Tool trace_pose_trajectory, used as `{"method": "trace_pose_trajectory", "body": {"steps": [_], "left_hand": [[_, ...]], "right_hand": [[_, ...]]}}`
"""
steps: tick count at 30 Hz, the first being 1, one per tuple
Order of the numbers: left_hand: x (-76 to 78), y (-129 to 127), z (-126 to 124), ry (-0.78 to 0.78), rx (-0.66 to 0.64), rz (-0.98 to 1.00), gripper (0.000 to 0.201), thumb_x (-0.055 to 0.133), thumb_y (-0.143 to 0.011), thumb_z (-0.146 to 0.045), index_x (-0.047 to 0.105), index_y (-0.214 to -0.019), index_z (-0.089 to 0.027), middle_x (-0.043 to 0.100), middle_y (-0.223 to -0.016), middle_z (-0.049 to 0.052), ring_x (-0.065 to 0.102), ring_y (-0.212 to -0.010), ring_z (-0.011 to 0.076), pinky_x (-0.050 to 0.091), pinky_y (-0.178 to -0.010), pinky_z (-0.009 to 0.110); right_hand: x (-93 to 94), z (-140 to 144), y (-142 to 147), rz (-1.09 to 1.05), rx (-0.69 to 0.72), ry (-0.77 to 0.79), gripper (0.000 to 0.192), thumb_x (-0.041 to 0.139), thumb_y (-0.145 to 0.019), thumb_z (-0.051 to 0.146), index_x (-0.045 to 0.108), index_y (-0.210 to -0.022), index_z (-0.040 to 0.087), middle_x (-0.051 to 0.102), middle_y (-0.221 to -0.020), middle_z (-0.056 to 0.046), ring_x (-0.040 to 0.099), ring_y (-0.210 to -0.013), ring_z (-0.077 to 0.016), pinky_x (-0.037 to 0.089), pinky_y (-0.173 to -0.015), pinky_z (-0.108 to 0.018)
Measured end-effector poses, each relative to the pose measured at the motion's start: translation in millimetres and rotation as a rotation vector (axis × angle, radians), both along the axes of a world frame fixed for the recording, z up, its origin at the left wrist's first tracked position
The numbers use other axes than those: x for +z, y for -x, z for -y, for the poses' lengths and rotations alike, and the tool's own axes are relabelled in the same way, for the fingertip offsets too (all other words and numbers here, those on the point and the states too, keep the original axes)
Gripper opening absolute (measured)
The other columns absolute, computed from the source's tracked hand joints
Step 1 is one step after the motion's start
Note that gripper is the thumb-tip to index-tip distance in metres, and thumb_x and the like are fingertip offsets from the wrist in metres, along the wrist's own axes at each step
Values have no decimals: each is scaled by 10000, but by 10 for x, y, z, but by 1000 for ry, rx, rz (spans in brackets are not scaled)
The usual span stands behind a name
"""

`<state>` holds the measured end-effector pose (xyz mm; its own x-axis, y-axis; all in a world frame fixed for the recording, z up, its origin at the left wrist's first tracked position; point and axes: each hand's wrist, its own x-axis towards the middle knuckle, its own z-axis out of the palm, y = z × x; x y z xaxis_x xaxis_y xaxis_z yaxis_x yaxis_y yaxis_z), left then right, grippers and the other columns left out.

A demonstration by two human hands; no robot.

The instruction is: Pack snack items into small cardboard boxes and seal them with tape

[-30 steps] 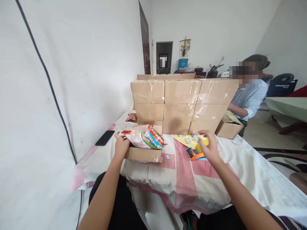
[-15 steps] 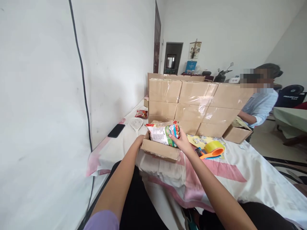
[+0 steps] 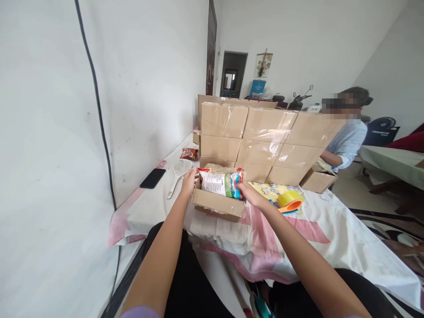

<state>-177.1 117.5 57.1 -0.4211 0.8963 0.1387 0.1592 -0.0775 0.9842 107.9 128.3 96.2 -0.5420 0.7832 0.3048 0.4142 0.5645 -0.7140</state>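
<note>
1. My left hand [image 3: 188,182] rests on the open box's [image 3: 217,204] left side; I cannot tell its grip.
2. The snack bag [image 3: 221,182] sticks up, half inside.
3. My right hand [image 3: 249,193] pinches the bag's right end.
4. The tape [image 3: 289,200] waits; sealing looks left.

Bright, even daylight, soft shadows, wide-angle stretching at edges, slight overall softness
</note>
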Motion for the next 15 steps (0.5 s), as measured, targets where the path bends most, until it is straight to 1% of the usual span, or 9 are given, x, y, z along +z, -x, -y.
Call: {"method": "trace_pose_trajectory", "body": {"steps": [3, 5, 6, 8, 9, 10, 12, 13, 15], "left_hand": [[65, -49, 49, -97, -31, -15, 407, 575, -960, -408, 607, -1290, -170, 669, -1232, 97, 655, -1081, 221, 534, -966, 421], [85, -52, 73, -129, -52, -37, 380, 608, -903, -364, 654, -1231, -179, 699, -1187, 77, 655, -1084, 219, 506, -1005, 386], [88, -49, 79, -138, -61, -48, 373, 616, -877, -351, 669, -1205, -183, 709, -1172, 72, 658, -1080, 219, 502, -1009, 372], [83, -43, 77, -151, -70, -69, 370, 620, -845, -344, 676, -1175, -187, 714, -1174, 78, 663, -1069, 222, 509, -992, 363], [77, -40, 71, -156, -70, -81, 372, 620, -837, -343, 673, -1170, -186, 712, -1184, 84, 664, -1067, 223, 514, -984, 363], [70, -40, 65, -162, -69, -96, 373, 618, -832, -342, 670, -1167, -185, 708, -1195, 88, 664, -1067, 223, 516, -981, 364], [61, -45, 60, -172, -75, -137, 357, 623, -823, -332, 679, -1145, -187, 707, -1198, 87, 660, -1064, 223, 510, -993, 371], [61, -50, 64, -174, -87, -164, 338, 631, -818, -327, 694, -1122, -192, 712, -1186, 81, 657, -1066, 225, 504, -1005, 376], [72, -65, 83, -178, -123, -224, 293, 654, -805, -317, 728, -1068, -213, 722, -1155, 67, 646, -1086, 232, 487, -1035, 384]], "right_hand": [[-4, -3, 44, -8, 5, 80, 353, 499, -928, 395, 656, -1202, 238, 707, -1167, -58, 622, -1143, -278, 504, -1040, -463], [5, -23, 55, -25, -9, 118, 402, 557, -899, 387, 626, -1259, 222, 692, -1185, -73, 629, -1128, -277, 518, -1014, -469], [22, -32, 48, -54, -32, 103, 462, 590, -875, 369, 592, -1312, 221, 673, -1223, -84, 623, -1142, -279, 516, -1014, -473], [85, -35, 9, -126, -85, -39, 608, 641, -836, 316, 505, -1423, 237, 601, -1358, -103, 570, -1239, -288, 481, -1061, -484], [125, -27, -19, -135, -97, -157, 636, 649, -833, 290, 486, -1447, 252, 562, -1423, -99, 524, -1301, -290, 445, -1101, -490], [166, -13, -47, -108, -94, -281, 604, 639, -847, 265, 508, -1436, 267, 540, -1466, -86, 480, -1349, -291, 408, -1134, -499], [227, 25, -94, 77, -49, -441, 427, 586, -887, 227, 640, -1307, 288, 584, -1452, -46, 435, -1387, -319, 356, -1152, -550], [241, 45, -110, 204, -24, -452, 336, 566, -900, 218, 710, -1193, 294, 639, -1395, -30, 432, -1387, -346, 345, -1138, -586], [240, 76, -130, 421, 16, -380, 249, 552, -915, 239, 781, -993, 301, 721, -1271, -14, 428, -1389, -398, 344, -1092, -640]]}}
